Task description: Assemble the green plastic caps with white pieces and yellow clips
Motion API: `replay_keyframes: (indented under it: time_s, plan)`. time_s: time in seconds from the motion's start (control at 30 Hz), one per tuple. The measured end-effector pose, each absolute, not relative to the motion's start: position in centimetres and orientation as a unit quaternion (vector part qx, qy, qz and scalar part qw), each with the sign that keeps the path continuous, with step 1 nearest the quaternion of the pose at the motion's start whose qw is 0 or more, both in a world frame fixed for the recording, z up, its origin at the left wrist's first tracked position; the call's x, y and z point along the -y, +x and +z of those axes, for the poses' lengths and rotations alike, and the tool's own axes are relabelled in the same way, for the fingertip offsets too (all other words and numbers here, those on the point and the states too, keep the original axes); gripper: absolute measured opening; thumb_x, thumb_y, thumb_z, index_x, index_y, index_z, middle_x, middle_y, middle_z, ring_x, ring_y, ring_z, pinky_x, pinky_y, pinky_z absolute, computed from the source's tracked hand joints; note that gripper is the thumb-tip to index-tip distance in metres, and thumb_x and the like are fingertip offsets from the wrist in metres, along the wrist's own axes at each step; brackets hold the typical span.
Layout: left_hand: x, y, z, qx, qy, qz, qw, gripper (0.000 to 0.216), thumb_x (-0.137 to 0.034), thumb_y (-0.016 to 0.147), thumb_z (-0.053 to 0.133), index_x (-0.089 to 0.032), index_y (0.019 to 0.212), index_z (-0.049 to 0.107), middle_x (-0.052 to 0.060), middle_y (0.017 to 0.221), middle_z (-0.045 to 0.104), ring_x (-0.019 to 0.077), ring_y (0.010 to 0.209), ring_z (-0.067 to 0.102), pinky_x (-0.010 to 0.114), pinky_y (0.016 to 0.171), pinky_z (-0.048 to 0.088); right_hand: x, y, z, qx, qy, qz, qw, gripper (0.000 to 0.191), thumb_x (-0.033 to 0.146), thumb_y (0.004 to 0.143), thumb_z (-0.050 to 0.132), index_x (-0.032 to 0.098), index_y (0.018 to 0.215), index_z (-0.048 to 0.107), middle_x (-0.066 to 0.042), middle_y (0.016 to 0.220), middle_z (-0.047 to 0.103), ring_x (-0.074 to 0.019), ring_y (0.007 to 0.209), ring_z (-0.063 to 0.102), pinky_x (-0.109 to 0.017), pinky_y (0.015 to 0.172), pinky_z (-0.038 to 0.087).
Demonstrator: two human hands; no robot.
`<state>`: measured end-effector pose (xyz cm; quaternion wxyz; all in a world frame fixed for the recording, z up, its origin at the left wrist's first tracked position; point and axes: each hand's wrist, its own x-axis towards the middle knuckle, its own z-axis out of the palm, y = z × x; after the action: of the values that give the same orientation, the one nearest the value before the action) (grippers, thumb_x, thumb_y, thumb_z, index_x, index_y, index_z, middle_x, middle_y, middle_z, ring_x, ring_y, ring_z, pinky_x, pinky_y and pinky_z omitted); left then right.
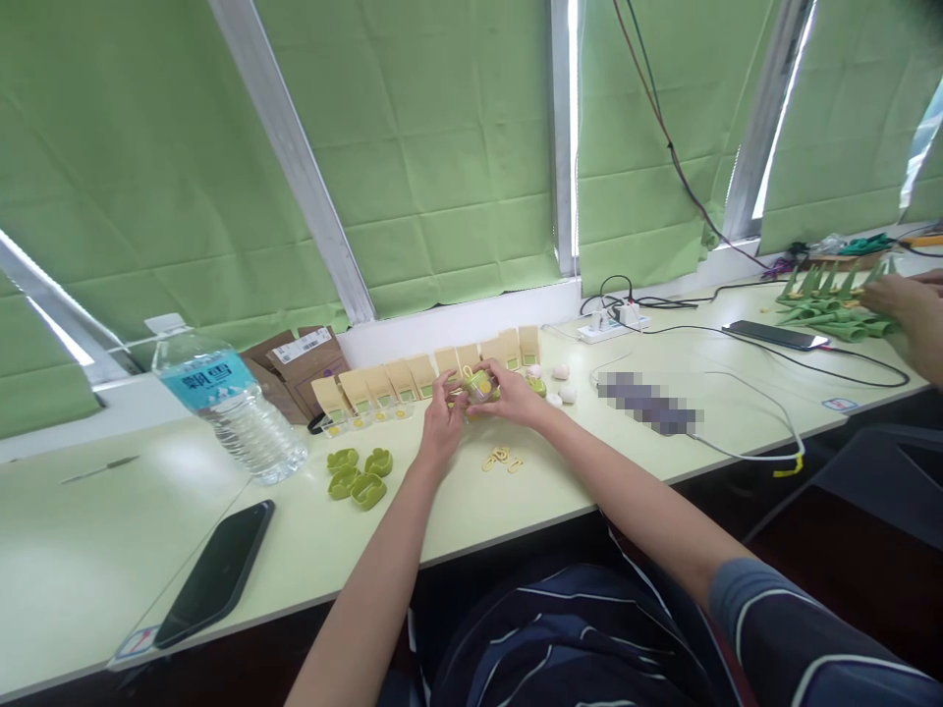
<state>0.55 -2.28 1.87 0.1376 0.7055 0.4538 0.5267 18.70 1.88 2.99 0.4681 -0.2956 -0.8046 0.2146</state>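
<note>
Both hands meet over the middle of the table around a small green-and-clear plastic case [480, 385] with a yellow round spot and a pale yellow loop on top. Fingers of my left hand [444, 412] are closed on its left side. My right hand [514, 393] grips it from the right. Below them lie several pale yellow loop clips [502, 459]. Left of my left hand sit several olive-green moulded pieces [360, 478]. Behind is a row of tan cards [387, 380] with small clear cases [368, 417] before them. White rounded pieces [566, 395] lie to the right.
A large water bottle [228, 403] leans at left beside a cardboard box [305, 368]. A black phone [216, 574] lies at front left. On the right are a power strip [615, 327], cables, another phone [775, 336], green cone-shaped pieces [832, 309] and another person's hand [910, 309].
</note>
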Motion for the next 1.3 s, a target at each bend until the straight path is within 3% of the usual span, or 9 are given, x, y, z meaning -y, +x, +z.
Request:
replay_keyframes:
  time_s: [0.23, 0.47, 0.63, 0.87, 1.03, 1.3]
  plan:
    - [2.8, 0.8, 2.2, -0.441, 0.704, 0.54, 0.14, 0.037, -0.045, 0.096, 0.048, -0.022, 0.125, 0.047, 0.009, 0.113, 0.065, 0.0157, 0.089, 0.064, 0.029, 0.076, 0.052, -1.5, 18.4, 3.1, 0.808, -0.262, 0.205, 0.487, 0.064, 0.049, 0.061, 0.083, 0.02, 0.107, 0.05, -0.006, 0.105, 0.062, -0.021, 0.09, 0.058, -0.031, 0.077, 0.044]
    - [3.5, 1.1, 2.8, -0.449, 0.713, 0.523, 0.129, 0.026, -0.042, 0.096, 0.045, -0.02, 0.101, 0.056, 0.003, 0.092, 0.065, 0.015, 0.083, 0.06, 0.027, 0.075, 0.047, -1.1, 18.3, 3.1, 0.812, -0.29, 0.186, 0.472, 0.054, 0.048, 0.059, 0.081, 0.021, 0.093, 0.048, 0.002, 0.081, 0.057, -0.0157, 0.071, 0.051, -0.026, 0.065, 0.038]
    - [3.7, 1.2, 3.0, -0.452, 0.716, 0.517, 0.123, 0.026, -0.042, 0.096, 0.044, -0.019, 0.098, 0.059, 0.002, 0.089, 0.065, 0.0146, 0.081, 0.058, 0.026, 0.074, 0.045, -0.9, 18.3, 3.4, 0.807, -0.311, 0.172, 0.471, 0.052, 0.05, 0.058, 0.08, 0.021, 0.086, 0.048, 0.005, 0.071, 0.052, -0.0133, 0.064, 0.045, -0.025, 0.06, 0.033]
    - [3.7, 1.2, 3.0, -0.458, 0.711, 0.519, 0.126, 0.029, -0.043, 0.096, 0.042, -0.019, 0.095, 0.058, 0.001, 0.083, 0.062, 0.0144, 0.075, 0.056, 0.025, 0.069, 0.043, -1.1, 18.2, 3.3, 0.818, -0.288, 0.142, 0.477, 0.048, 0.051, 0.062, 0.078, 0.021, 0.083, 0.047, 0.005, 0.071, 0.05, -0.0113, 0.061, 0.042, -0.024, 0.057, 0.03]
    - [3.7, 1.2, 2.9, -0.454, 0.712, 0.518, 0.135, 0.031, -0.047, 0.097, 0.041, -0.02, 0.102, 0.058, 0.002, 0.087, 0.065, 0.015, 0.078, 0.058, 0.026, 0.071, 0.043, -1.2, 18.0, 3.2, 0.824, -0.292, 0.129, 0.469, 0.047, 0.05, 0.062, 0.077, 0.022, 0.083, 0.047, 0.005, 0.07, 0.049, -0.0114, 0.061, 0.041, -0.024, 0.058, 0.03]
    - [3.5, 1.2, 2.5, -0.446, 0.72, 0.515, 0.128, 0.029, -0.047, 0.091, 0.054, -0.021, 0.104, 0.057, 0.002, 0.083, 0.066, 0.0152, 0.075, 0.059, 0.028, 0.074, 0.045, -1.3, 17.9, 2.6, 0.822, -0.29, 0.148, 0.467, 0.049, 0.05, 0.062, 0.079, 0.022, 0.088, 0.049, 0.005, 0.073, 0.051, -0.0124, 0.063, 0.044, -0.024, 0.058, 0.031]
